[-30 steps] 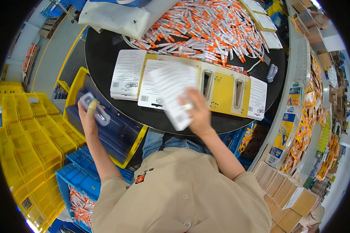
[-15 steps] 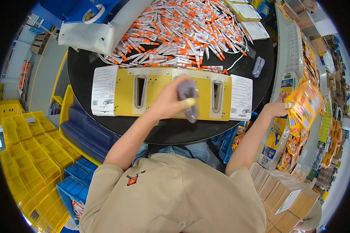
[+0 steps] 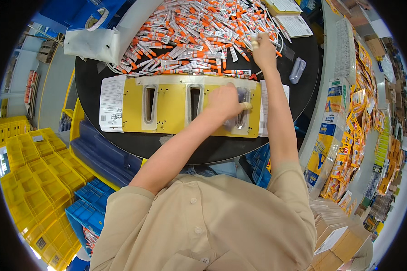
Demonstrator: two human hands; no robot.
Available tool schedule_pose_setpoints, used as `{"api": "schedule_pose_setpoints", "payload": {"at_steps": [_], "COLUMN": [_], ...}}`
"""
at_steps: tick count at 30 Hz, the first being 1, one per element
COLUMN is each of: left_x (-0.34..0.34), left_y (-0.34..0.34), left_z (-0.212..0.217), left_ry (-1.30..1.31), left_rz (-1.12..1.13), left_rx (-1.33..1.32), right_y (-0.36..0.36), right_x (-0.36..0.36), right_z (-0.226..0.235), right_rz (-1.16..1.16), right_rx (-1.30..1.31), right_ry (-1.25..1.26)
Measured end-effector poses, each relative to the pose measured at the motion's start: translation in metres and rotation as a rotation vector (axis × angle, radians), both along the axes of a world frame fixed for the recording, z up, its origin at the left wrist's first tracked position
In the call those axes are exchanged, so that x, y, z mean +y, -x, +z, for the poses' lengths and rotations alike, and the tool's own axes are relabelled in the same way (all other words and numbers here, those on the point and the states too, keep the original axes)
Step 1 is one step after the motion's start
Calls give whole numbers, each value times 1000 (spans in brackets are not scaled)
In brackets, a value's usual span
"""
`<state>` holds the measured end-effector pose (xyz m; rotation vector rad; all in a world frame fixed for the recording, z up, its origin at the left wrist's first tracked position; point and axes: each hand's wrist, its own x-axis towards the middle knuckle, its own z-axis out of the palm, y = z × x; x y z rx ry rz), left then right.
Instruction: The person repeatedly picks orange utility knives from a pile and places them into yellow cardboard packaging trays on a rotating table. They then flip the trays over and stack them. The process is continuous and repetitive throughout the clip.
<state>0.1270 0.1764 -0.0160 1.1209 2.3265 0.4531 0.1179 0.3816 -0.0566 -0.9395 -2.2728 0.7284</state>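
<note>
1. Pressed under the left hand is a clear plastic blister shell, held down with the fingers curled over it; the shell sits in the rightmost slot of the yellow jig.
2. That jig is laid flat across the near half of the round black table, and two further slots to the left of the shell are seen open.
3. White printed cards are tucked under both ends of the jig, one at the left edge and one at the right.
4. At the far side, the right hand is stretched out to the heap of small orange-and-white tubes; its fingertips are pinched together at the heap's right edge, though whether a tube is caught between them cannot be told.
5. A second clear blister shell is seen lying loose on the table, to the right of the right forearm.
6. A white plastic bag is set at the table's far left, beside the tubes.
7. Yellow and blue bins are stacked to the left below the table, and hanging packaged goods fill the rack on the right.
</note>
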Motion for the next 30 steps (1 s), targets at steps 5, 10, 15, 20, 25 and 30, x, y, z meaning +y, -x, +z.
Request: {"api": "schedule_pose_setpoints", "payload": {"at_steps": [5, 10, 15, 20, 25, 30], "left_x": [-47, -84, -86, -97, -155, -172], "left_y": [31, 67, 76, 83, 110, 137], "left_z": [-5, -12, 1, 9, 1, 1], "left_ry": [-405, -309, -35, 145, -341, -249], "left_rz": [-32, 83, 115, 108, 110, 220], "left_rx": [-396, -162, 56, 95, -172, 13], "right_y": [-93, -109, -30, 10, -23, -26], "right_x": [-71, -96, -67, -46, -54, -120], "right_z": [29, 15, -21, -19, 58, 83], "right_rz": [295, 267, 74, -1, 271, 927], "right_rx": [219, 60, 27, -297, -153, -245], "right_ry": [432, 222, -65, -176, -66, -68]}}
